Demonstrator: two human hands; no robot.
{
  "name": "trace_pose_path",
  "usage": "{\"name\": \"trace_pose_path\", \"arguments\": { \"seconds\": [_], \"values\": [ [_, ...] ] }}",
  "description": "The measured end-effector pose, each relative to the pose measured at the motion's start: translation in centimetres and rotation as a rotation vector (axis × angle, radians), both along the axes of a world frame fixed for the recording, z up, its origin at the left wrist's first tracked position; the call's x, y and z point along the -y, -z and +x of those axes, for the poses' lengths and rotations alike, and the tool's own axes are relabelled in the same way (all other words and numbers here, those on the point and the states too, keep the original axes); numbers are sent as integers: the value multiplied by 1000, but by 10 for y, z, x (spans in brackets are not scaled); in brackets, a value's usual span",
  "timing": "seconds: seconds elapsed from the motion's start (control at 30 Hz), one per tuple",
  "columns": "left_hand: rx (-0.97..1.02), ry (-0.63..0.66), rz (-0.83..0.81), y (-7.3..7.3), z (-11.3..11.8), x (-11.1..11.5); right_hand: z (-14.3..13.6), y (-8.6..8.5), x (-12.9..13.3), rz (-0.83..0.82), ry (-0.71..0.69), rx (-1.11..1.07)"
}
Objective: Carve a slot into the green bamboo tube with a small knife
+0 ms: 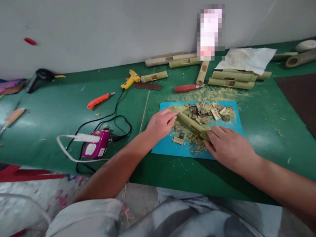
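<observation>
A green bamboo tube [189, 122] with a rectangular slot cut in its side is held between both hands, slanting down to the right. My left hand [162, 122] grips its upper left end, and my right hand [228, 144] wraps round the lower right end. Beneath it lies a blue sheet [160, 146], strewn with bamboo chips [201, 112] and thin shavings. Beyond the sheet rests a red-handled carving knife [186, 88], touched by neither hand.
More slotted bamboo tubes [230, 83] lie at the back, some under white paper [247, 59]. Leftward are a yellow glue gun [131, 79], an orange utility knife [100, 101], and a purple power adapter [96, 144] with cables. A dark board [300, 95] lies at right on the green table [192, 176].
</observation>
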State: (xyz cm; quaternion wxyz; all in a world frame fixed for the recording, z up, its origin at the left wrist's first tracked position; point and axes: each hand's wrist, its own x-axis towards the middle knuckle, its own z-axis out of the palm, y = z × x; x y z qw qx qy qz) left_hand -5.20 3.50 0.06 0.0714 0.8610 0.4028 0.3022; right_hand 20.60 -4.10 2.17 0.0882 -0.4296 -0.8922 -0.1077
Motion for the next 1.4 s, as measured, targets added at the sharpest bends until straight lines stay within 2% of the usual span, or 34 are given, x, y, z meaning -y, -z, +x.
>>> {"name": "trace_pose_path", "arguments": {
  "seconds": [0.33,0.53,0.67,0.8,1.0,1.23,1.4],
  "values": [
    [-1,-4,-17,7,6,-14,1,1,0,39,-10,-28],
    [2,12,7,5,1,-5,2,3,-1,-11,90,-67],
    [11,14,-2,5,0,-4,1,4,0,-15,43,-61],
    [-4,-10,-18,3,6,-10,-1,3,0,63,-19,-15],
    [-16,9,-2,2,5,-7,0,3,0,53,64,-40],
    [-24,-8,-2,3,7,-13,-5,3,3,121,3,53],
    [-38,0,12,1,4,-6,-3,4,2,64,76,-6]
  ]
}}
